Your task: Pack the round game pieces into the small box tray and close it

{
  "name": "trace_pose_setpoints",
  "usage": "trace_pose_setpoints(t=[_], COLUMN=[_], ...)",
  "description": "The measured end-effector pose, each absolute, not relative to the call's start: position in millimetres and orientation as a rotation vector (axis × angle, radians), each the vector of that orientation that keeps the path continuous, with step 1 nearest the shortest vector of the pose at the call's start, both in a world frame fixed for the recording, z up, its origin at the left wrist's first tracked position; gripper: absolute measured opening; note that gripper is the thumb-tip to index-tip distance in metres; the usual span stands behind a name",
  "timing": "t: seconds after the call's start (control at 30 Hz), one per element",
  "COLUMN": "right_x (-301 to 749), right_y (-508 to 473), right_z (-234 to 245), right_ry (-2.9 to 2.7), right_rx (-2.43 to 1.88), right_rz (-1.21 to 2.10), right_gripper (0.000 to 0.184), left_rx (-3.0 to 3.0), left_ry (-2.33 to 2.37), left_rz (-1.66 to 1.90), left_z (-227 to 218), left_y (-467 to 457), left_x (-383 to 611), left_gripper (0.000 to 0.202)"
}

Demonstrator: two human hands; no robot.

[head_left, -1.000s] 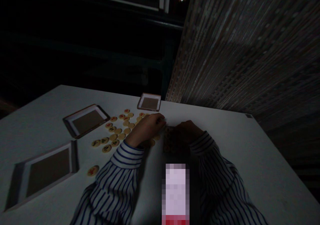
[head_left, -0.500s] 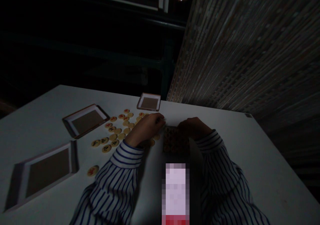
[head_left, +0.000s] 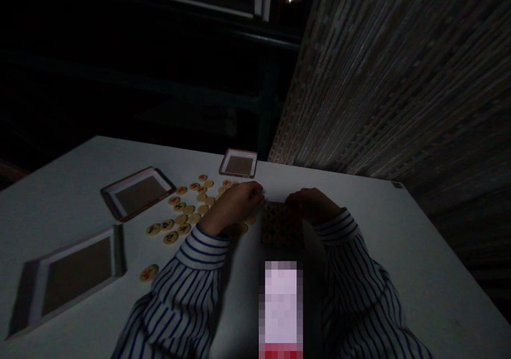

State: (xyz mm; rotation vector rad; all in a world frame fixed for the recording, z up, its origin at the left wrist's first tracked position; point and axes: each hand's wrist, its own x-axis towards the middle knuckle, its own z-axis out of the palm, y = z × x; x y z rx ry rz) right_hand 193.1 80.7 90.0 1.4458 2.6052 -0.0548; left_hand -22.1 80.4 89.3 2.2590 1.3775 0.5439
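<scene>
My left hand (head_left: 235, 206) is closed, thumb and fingers bent together at the left far corner of a small dark box (head_left: 275, 236). Rows of round chess pieces seem to show in this box, dim in shadow. My right hand (head_left: 315, 205) curls over the box's far right corner, fingertips bent inward. What either hand pinches is too dark to make out. Loose Chinese chess pieces (head_left: 188, 209), some with red or black characters, others blank side up, lie left of my left hand and partly behind it. A red-marked piece (head_left: 149, 273) lies apart, near my left sleeve.
Three shallow trays or lids stand on the white table (head_left: 359, 274): a large one (head_left: 117, 252) at near left, one (head_left: 163, 177) behind it, and a small one (head_left: 238, 177) by the far edge. A bead-like curtain (head_left: 379, 82) hangs beyond the table at right.
My right fingers have drawn back slightly, and more of the box's rows shows beside them. My left hand stays almost where it was.
</scene>
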Motion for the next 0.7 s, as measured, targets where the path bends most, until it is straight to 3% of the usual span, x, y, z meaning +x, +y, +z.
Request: trace_pose_setpoints(t=[0.7], right_x=[195.1], right_y=[79.8], right_z=[91.2], right_ry=[2.632], right_rx=[1.563], right_rz=[-0.091], right_gripper=[0.021], left_rx=[2.299], left_ry=[1.409], left_rz=[0.455], left_z=[89.3], left_y=[79.5], left_x=[-24.4], left_gripper=[0.027])
